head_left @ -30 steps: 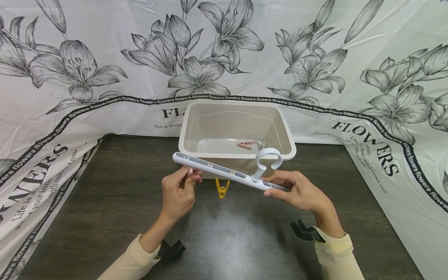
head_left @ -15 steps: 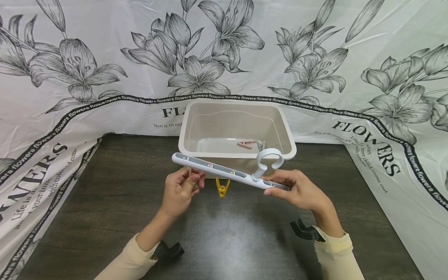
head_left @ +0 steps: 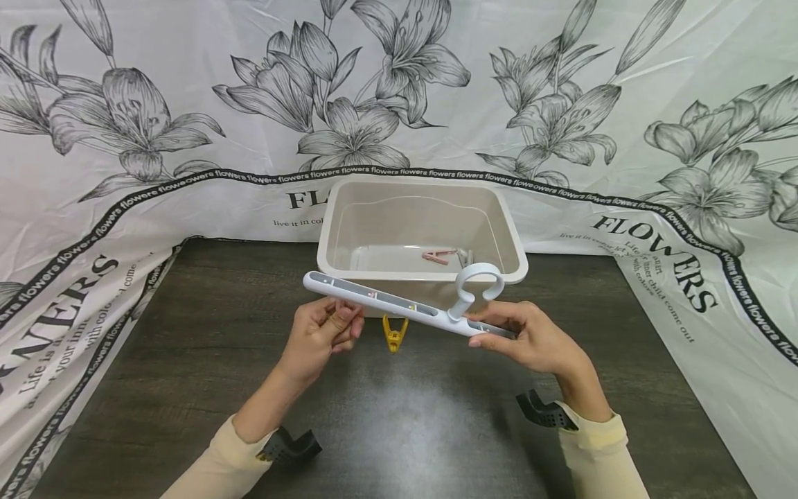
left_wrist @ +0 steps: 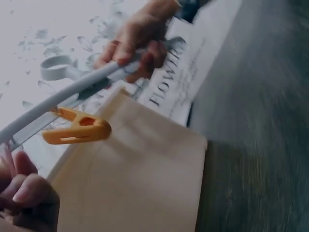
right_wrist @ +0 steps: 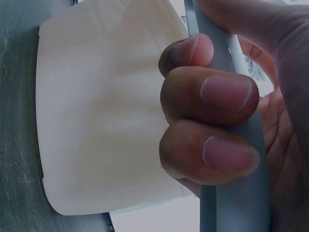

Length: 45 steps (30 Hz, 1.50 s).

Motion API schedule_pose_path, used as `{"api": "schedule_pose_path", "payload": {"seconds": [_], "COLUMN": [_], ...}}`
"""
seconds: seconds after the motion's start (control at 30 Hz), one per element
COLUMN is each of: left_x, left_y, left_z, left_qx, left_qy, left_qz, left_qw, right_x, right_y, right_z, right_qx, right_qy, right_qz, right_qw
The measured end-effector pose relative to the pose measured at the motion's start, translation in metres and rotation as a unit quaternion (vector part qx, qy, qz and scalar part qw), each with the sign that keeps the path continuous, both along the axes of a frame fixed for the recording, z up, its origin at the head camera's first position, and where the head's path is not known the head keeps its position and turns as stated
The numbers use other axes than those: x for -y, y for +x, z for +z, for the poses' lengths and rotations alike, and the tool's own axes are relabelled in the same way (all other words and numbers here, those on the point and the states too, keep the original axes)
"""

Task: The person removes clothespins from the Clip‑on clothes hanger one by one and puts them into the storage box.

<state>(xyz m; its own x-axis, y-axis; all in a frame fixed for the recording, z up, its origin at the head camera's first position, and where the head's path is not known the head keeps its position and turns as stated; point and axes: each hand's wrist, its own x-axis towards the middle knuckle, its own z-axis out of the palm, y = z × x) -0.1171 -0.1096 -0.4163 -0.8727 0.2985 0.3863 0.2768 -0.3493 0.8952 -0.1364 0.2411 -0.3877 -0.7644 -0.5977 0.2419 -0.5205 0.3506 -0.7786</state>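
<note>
A pale blue-white clip hanger with a round hook is held aslant above the table, in front of the bin. Its right end is gripped by my right hand; the right wrist view shows the fingers curled round the bar. Beneath the left end, my left hand pinches a pink clothespin, mostly hidden by the fingers. A yellow clothespin hangs from the middle of the bar, and in the left wrist view its top meets the underside of the bar.
Behind the hanger stands a beige bin. Inside lie a pink clothespin and a small greyish item, partly hidden by the hook. A flower-printed cloth surrounds the dark wooden table.
My left wrist has shifted slightly left, and its fingers have turned around the pink clothespin under the bar. The right hand and the hanger have hardly moved.
</note>
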Motion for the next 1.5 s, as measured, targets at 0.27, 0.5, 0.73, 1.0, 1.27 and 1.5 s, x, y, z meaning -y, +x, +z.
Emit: {"api": "schedule_pose_path", "payload": {"seconds": [0.27, 0.5, 0.73, 1.0, 1.27, 1.5], "left_x": [-0.009, -0.014, -0.012, -0.012, -0.013, -0.011], "left_y": [0.004, 0.004, 0.003, 0.004, 0.005, 0.010], "left_z": [0.002, 0.000, 0.001, 0.003, 0.004, 0.006], "left_qx": [-0.096, -0.173, -0.229, -0.184, -0.199, -0.117], "left_qy": [-0.081, -0.117, -0.141, -0.122, -0.126, -0.080], "left_qz": [0.176, 0.314, 0.385, 0.339, 0.360, 0.235], "left_qw": [0.9763, 0.9262, 0.8828, 0.9145, 0.9026, 0.9615], "right_x": [0.002, 0.007, 0.010, 0.011, 0.012, 0.012], "right_y": [0.001, 0.001, 0.001, 0.001, 0.001, 0.000], "right_z": [0.000, 0.000, 0.001, 0.001, 0.000, -0.003], "right_qx": [-0.002, 0.004, -0.001, -0.001, -0.008, -0.015], "right_qy": [-0.005, -0.002, -0.001, -0.011, -0.016, -0.038], "right_qz": [0.001, 0.010, 0.019, 0.018, 0.018, 0.027], "right_qw": [1.0000, 0.9999, 0.9998, 0.9998, 0.9997, 0.9988]}}
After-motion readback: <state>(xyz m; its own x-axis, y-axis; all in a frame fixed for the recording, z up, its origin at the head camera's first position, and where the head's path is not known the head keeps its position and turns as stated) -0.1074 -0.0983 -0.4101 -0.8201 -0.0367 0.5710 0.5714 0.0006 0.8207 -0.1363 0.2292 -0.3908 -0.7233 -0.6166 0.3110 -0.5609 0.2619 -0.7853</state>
